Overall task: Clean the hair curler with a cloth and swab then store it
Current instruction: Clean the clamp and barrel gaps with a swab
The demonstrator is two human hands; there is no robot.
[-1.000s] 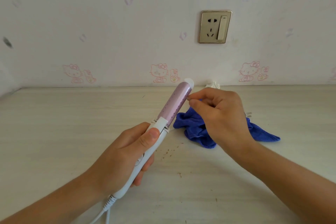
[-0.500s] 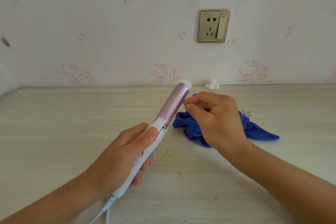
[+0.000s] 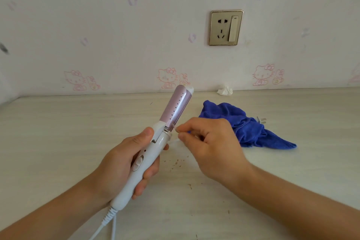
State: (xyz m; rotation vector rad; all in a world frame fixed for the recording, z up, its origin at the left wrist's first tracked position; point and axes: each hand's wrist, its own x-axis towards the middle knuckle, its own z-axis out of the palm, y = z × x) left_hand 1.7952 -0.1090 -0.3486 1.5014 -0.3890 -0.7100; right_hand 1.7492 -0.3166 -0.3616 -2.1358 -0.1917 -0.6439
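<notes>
Left grip (image 3: 124,161) wraps the curler (image 3: 153,148) handle; right grip (image 3: 210,148) pinches the swab (image 3: 174,141) at the barrel's base. Cloth (image 3: 243,122) crumpled on the surface (image 3: 58,132) behind.

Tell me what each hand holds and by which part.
Left hand grips the hair curler by its white handle. Right hand pinches a thin swab between thumb and forefinger; where along it is unclear.

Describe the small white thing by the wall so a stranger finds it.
Start at the gold wall socket. Directly below, at the back edge of the table, lies a crumpled white wad. Unlike the blue cloth before it, it is tiny and pale.
</notes>
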